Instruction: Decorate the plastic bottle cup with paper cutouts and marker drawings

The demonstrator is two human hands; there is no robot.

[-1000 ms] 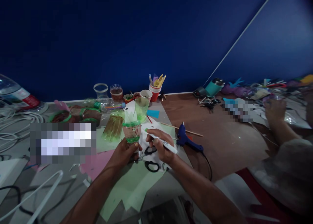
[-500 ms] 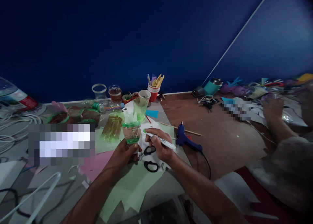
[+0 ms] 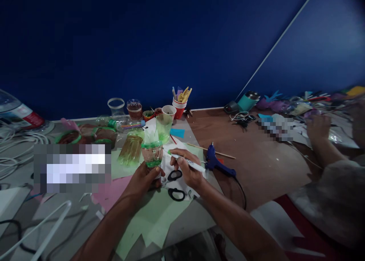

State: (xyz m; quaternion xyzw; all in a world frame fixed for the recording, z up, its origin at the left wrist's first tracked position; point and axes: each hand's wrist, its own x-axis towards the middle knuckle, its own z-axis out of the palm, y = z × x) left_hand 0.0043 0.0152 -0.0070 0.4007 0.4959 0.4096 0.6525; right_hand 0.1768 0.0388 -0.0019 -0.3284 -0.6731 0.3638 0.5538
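Green-rimmed cup [image 3: 152, 154]: your left hand [image 3: 146, 178] pinches its lower end, right hand [image 3: 192, 177] pinches marker [image 3: 197, 167]; slack left grip could tip it.

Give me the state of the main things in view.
Green-rimmed cup: roughly upright, in left grip.
Marker: in right grip, green end near cup.
Scissors: lying flat, handles apart, blades hidden.
Glue gun: lying down, on/off unclear.
Red cups: stacked upright, yellow items inside.
White cup: upright, open.
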